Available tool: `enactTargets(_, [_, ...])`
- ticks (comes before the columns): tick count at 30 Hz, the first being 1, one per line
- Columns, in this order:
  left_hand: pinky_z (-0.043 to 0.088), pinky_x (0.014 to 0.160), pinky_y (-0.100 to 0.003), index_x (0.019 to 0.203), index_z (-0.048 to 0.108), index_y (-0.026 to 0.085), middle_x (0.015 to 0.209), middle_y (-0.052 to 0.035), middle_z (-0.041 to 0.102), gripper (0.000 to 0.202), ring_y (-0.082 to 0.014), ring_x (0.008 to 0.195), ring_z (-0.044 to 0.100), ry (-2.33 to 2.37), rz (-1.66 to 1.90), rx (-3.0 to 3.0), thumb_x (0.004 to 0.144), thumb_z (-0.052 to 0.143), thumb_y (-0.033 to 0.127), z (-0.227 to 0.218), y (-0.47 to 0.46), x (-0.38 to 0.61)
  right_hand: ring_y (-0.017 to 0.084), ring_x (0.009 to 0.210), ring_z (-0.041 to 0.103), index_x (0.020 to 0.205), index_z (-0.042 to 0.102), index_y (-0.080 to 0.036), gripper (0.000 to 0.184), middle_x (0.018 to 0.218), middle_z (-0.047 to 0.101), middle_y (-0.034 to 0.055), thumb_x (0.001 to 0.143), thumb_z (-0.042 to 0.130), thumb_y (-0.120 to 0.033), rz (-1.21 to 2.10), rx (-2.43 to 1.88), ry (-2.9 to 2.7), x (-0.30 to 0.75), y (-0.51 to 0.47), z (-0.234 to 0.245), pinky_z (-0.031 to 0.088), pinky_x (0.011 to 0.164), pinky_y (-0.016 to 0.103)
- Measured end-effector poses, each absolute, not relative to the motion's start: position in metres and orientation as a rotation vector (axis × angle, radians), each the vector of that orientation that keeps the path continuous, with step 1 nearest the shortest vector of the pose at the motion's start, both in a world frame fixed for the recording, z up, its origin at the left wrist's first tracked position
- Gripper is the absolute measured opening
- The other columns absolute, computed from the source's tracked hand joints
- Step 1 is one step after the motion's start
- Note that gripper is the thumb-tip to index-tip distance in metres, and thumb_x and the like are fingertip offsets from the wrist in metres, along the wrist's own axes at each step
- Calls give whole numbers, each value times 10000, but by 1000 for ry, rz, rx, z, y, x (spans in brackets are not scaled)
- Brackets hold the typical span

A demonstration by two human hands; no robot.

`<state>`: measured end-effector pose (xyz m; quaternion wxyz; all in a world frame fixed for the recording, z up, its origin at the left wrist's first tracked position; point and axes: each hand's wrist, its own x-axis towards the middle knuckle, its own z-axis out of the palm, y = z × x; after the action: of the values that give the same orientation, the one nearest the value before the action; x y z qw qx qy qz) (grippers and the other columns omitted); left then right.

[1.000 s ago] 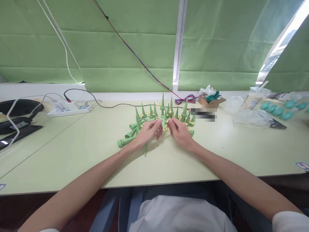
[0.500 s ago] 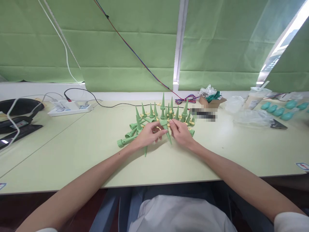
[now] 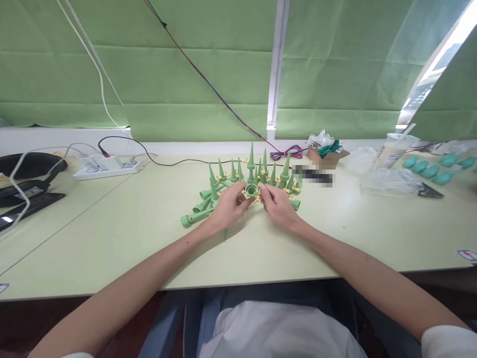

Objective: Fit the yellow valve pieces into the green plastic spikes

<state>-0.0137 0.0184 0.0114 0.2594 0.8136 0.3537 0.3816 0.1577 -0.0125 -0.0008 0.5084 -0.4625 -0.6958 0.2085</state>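
Observation:
A cluster of green plastic cone spikes (image 3: 251, 171) with small yellow parts stands and lies on the pale green table (image 3: 112, 233). Between both hands sits one green spike (image 3: 252, 189), turned so its round open end faces me. My left hand (image 3: 228, 208) pinches it from the left, fingers curled. My right hand (image 3: 278, 205) pinches it from the right with thumb and forefinger. Another spike (image 3: 224, 233) lies under my left wrist, and several spikes (image 3: 196, 215) lie flat to the left.
A white power strip (image 3: 108, 166) with cables sits at the back left, dark devices (image 3: 26, 191) at the far left. A small cardboard box (image 3: 327, 155), clear plastic bags (image 3: 387, 179), a cup (image 3: 391, 149) and teal pieces (image 3: 428, 169) lie at the right.
The held spike pointed down toward me half a second ago; it is turned now so its open round end faces the camera. Both hands stayed in place.

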Motion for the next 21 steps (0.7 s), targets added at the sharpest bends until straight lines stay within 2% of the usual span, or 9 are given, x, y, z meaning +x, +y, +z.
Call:
enactTargets(3, [478, 445, -248, 995, 523, 205, 737, 2, 588, 266, -121, 529, 565, 953, 1025, 2067, 869, 614, 421, 14, 16, -13, 133, 551, 420, 704, 399, -223, 441, 614, 446, -9, 1014, 314, -524, 523, -1092, -1603, 158, -11, -3, 338, 531, 279])
enactTargets(6, [497, 452, -259, 870, 508, 206, 675, 7, 583, 308, -131, 528, 582, 898, 1032, 1902, 903, 552, 508, 16, 17, -12, 130, 562, 425, 722, 385, -226, 430, 646, 455, -8, 1014, 311, -532, 517, -1077, -1555, 160, -8, -4, 344, 529, 272])
enactTargets(11, [507, 474, -320, 700, 562, 175, 659, -56, 613, 579, -165, 541, 603, 787, 809, 1638, 939, 349, 658, 20, 19, -12, 127, 562, 410, 713, 399, -222, 411, 621, 438, -22, 1006, 361, -507, 454, -1085, -1643, 162, -10, -2, 343, 561, 272])
enactTargets(15, [487, 476, -308, 758, 590, 167, 656, -53, 607, 525, -160, 538, 601, 715, 729, 1526, 921, 435, 641, 20, 20, -14, 126, 558, 403, 719, 423, -218, 376, 598, 432, -35, 1003, 392, -462, 443, -1064, -1742, 162, -12, 0, 341, 586, 273])
enactTargets(21, [489, 489, -280, 880, 582, 172, 671, -13, 577, 418, -153, 588, 615, 662, 722, 1563, 897, 534, 587, 20, 18, -17, 131, 558, 405, 715, 361, -228, 375, 601, 421, -34, 1019, 352, -447, 508, -1063, -1762, 163, -8, -6, 336, 573, 271])
